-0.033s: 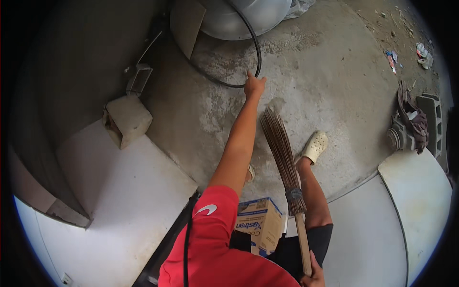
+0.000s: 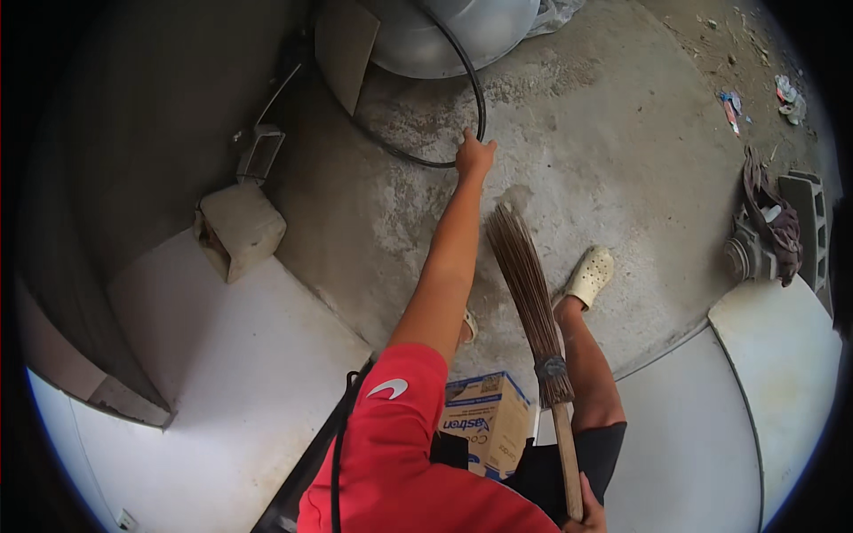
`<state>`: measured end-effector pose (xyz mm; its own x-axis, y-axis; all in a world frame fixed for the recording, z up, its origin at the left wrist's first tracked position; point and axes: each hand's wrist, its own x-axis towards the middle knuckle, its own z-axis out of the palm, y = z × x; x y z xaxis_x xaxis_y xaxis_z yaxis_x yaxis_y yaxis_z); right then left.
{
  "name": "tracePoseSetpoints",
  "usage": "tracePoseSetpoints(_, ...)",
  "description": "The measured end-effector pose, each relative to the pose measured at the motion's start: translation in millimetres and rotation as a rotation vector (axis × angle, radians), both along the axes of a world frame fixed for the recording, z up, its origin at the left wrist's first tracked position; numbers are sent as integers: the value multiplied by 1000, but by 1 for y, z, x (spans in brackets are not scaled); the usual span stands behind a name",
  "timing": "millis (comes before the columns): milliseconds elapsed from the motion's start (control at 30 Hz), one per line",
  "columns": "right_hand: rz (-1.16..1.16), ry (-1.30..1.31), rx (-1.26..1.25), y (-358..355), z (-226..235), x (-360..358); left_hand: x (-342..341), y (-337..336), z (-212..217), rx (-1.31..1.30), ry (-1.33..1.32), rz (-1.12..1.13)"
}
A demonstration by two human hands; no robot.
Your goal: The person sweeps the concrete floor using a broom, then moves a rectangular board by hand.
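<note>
My left hand [image 2: 475, 155], at the end of an outstretched arm, is closed around a black hose [image 2: 481, 98]. From there the hose loops up past a silver metal basin [image 2: 453, 40] and back along the left. Low in the view, my right hand [image 2: 590, 513] grips the wooden handle of a stick broom [image 2: 522, 275]. The broom slants up and away, its brown bristles spread at the far end and a dark binding around their base. Part of the right hand is cut off by the lower edge.
A cardboard box [image 2: 511, 422] sits near my legs. At left stand a square concrete block [image 2: 244, 222] and a light frame [image 2: 260, 153]. A flat board [image 2: 346, 53] leans by the basin. On the right are a dark cloth [image 2: 782, 226], a hollow block [image 2: 810, 218] and scattered litter [image 2: 789, 102].
The whole scene sits very slightly lower and to the right in the view. Both hands keep the same holds on the hose and the broom.
</note>
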<state>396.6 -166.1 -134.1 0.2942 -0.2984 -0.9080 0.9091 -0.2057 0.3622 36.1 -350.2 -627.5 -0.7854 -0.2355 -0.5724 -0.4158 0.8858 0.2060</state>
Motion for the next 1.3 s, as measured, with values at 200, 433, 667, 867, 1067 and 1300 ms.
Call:
tracePoseSetpoints(200, -74, 123, 187, 12, 0, -26, -31, -22, 7, 175, 30, -252)
tracePoseSetpoints(433, -105, 101, 47, 35, 4, -30, -122, -55, 155, 218, 303, -216)
tracePoseSetpoints(667, -186, 206, 106, 45, 4, -32, -319, 84, 163, 302, 361, -166)
tracePoseSetpoints(867, -280, 192, 88, 40, -3, -1, -216, 181, 89, 744, 332, -242)
tracePoseSetpoints(1067, 20, 286, 109, 19, -11, 23, 83, 78, 114, 815, 359, 90)
tracePoseSetpoints(1300, 76, 443, 49, -3, 3, 40, 319, -26, 255, 863, -429, 1137)
